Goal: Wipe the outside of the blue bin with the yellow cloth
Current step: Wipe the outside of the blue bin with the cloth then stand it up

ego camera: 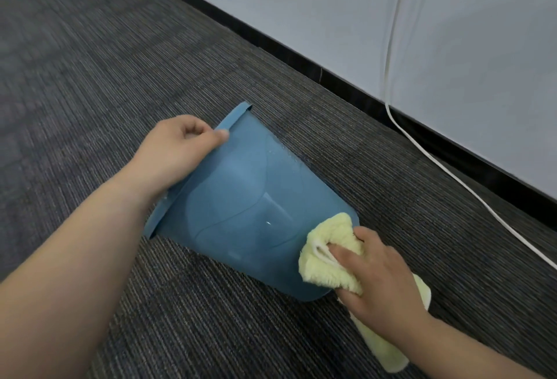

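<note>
The blue bin (241, 204) is tipped on its side over the dark carpet, its rim to the upper left and its base to the lower right. My left hand (177, 152) grips the rim, thumb on the outer wall. My right hand (382, 276) holds the bunched yellow cloth (328, 261) and presses it against the bin's outer wall near the base. A loose end of the cloth trails under my right wrist toward the lower right. Wet streaks show on the bin's wall.
Striped grey carpet (120, 62) covers the floor. A pale wall (331, 17) with a black skirting board (346, 83) runs diagonally behind the bin. A white cable (452, 173) hangs down the wall and lies along the carpet to the right.
</note>
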Motion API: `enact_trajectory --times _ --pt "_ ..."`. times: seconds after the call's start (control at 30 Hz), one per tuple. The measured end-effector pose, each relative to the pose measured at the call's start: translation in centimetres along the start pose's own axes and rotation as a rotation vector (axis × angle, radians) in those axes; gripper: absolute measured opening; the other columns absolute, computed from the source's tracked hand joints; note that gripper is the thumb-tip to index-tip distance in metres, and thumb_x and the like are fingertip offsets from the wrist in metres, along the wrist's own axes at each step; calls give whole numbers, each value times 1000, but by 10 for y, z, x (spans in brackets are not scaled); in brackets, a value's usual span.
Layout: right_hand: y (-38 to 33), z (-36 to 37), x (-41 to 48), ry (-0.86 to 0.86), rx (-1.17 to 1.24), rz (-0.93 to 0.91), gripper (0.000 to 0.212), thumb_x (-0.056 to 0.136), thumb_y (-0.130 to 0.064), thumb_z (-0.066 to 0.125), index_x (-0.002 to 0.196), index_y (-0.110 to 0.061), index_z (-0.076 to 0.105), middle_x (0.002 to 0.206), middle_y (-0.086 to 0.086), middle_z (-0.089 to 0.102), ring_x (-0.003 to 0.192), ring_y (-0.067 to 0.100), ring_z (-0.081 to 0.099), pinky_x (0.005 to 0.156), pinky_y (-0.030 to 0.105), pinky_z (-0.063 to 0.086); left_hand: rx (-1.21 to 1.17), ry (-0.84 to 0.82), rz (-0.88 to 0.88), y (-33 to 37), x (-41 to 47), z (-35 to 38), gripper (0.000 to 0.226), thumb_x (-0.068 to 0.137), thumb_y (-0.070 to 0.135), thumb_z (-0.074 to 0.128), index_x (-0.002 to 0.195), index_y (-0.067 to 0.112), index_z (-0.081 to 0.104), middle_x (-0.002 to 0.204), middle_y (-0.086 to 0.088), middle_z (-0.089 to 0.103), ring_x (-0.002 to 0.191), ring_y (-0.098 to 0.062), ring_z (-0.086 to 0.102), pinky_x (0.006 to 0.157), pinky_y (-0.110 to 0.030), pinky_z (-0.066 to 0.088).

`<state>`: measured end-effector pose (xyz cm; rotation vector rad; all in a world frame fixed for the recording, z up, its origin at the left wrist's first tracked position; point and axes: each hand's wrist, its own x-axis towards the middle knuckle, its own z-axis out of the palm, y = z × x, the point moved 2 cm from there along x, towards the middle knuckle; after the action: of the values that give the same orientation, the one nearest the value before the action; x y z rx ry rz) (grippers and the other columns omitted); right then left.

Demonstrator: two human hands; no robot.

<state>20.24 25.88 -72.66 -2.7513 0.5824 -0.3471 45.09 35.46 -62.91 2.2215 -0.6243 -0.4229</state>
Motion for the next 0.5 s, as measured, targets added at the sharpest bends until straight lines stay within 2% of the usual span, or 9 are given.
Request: enact_trajectory --times 0.07,0.17,0.3,0.4,0.5 --pt "-5 4 -6 -14 -27 -72 75 29 -26 85 98 -25 56 93 19 66 64 28 65 51 34 51 64 -55 41 3 -1 5 18 82 41 55 77 24 60 72 7 63 64 -6 57 52 -22 42" --pt "-6 5 -10 -3 -46 -100 79 30 -32 84 100 -28 48 94 17 67 68 26 66 55 32 51 -30 -73 78 1 -5 10 15 84 33 54 74 26 63 73 4 65 59 -8 61 56 -20 47" --pt "-3 4 -7 63 -3 -11 58 42 -30 69 99 -25 60 97 20 65 71 30 66 58 37 51 -202 -74 147 -2 -8 10 14 82 30 57 72 35 65 68 13 70 61 3 64 62 -22 52" --pt "2 5 1 93 -10 38 56 40 -25 78 94 -18 66 96 24 63 73 34 65 58 41 51 -258 -61 250 3 -6 12 19 83 24 57 75 40 62 65 30 67 65 11 62 61 -9 50" --pt "7 6 6 79 -5 59 55 40 -23 81 93 -15 68 95 25 63 71 35 65 55 41 51 -270 -59 310 3 -6 21 24 83 19 58 74 41 61 64 30 66 65 14 59 61 -5 46"
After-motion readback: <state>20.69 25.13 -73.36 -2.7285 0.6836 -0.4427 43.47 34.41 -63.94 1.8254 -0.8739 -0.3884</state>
